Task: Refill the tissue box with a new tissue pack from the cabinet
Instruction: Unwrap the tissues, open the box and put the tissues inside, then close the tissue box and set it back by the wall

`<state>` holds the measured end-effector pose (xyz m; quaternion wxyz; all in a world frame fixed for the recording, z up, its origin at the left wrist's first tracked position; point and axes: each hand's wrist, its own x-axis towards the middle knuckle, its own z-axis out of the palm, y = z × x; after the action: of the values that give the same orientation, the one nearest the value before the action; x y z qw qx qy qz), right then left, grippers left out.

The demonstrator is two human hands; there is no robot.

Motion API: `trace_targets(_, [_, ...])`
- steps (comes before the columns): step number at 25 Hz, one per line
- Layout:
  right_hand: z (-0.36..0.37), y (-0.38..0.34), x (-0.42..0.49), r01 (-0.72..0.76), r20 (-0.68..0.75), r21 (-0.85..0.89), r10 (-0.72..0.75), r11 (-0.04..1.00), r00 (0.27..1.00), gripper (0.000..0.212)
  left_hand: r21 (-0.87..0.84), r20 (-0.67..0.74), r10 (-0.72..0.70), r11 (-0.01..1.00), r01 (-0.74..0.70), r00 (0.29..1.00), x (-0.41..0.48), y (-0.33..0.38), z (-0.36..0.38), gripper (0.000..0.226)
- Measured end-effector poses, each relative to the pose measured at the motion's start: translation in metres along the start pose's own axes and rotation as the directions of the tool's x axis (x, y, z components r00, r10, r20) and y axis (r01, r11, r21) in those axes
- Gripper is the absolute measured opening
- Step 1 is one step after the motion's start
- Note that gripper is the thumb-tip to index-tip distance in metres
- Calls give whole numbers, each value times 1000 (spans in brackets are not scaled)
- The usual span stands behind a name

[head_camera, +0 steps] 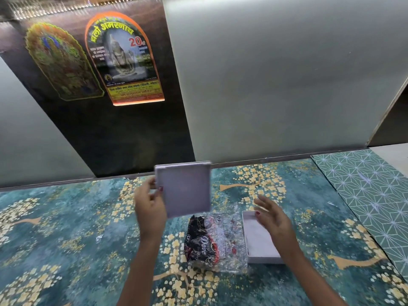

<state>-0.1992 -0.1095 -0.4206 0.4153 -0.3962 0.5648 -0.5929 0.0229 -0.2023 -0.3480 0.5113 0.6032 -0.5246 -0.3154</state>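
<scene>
My left hand (150, 208) holds the pale lilac box lid (184, 188) up above the table, tilted on edge, gripped at its left side. The open tissue box base (262, 259) lies on the table at the right with white tissues inside. My right hand (272, 217) hovers over its far end, fingers spread, holding nothing. Between the two hands lies a crumpled plastic tissue wrapper (212, 241), black with "Dove" print and partly clear.
The table carries a teal cloth with gold blossom pattern (66, 228); a green geometric mat (371, 195) lies at the right. Behind stand grey cabinet doors (276, 74) and a dark panel with two stickers (123, 60).
</scene>
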Motion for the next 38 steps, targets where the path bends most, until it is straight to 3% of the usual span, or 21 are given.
trace_targets(1, [4,-7,1,-99,117,157,81,983,990,69,-157,152,-171,968,194,973,-10,3,15,21])
trace_targets(2, [7,-13,2,-226,229,258,168,940,959,94,-235,306,-307,893,384,901,-22,6,31,20])
trace_targets(4, [7,-19,3,-374,383,304,247,876,890,114,-173,533,-447,773,610,718,-48,11,60,24])
trace_targets(5, [5,-17,3,-376,411,263,250,888,877,115,-115,616,-464,746,656,636,-62,12,72,24])
trace_targets(7, [0,-11,-1,-371,392,194,275,908,878,109,-19,702,-461,749,662,542,-82,5,91,30])
trace_targets(10, [-13,-1,-5,-423,246,188,374,886,894,77,45,762,-467,730,682,449,-98,3,110,34])
trace_targets(12, [-27,8,-4,-439,48,201,439,875,897,53,123,781,-402,849,513,477,-94,1,112,36])
trace_targets(14, [-41,17,0,-435,-109,255,472,864,875,34,106,769,-435,810,577,470,-80,-12,116,46])
trace_targets(15, [-49,20,2,-425,-174,259,475,867,863,29,80,721,-471,785,615,508,-72,-19,118,46])
trace_targets(16, [-56,23,3,-410,-253,241,465,880,849,28,71,687,-492,778,624,535,-67,-32,119,40])
trace_targets(20, [-63,36,9,-354,-481,-15,303,935,823,36,98,676,-522,764,638,520,-67,-53,115,28])
trace_targets(24, [-49,47,9,-316,-501,-387,90,866,861,42,175,609,-374,924,341,700,-85,-54,118,9])
trace_targets(27, [-45,51,12,-315,-449,-517,61,795,891,44,228,597,-292,955,191,747,-95,-65,120,16])
trace_targets(29, [-42,54,13,-339,-450,-563,64,754,891,43,207,616,-284,958,197,734,-99,-71,121,23])
trace_targets(32, [-34,58,13,-339,-409,-535,114,774,905,43,175,587,-269,963,205,763,-100,-79,121,28])
trace_targets(36, [-34,67,8,-302,-338,-582,113,755,934,47,188,546,-283,959,214,788,-102,-82,122,59])
trace_targets(38, [-34,70,7,-298,-328,-596,113,746,938,50,193,532,-290,956,220,795,-100,-81,121,62])
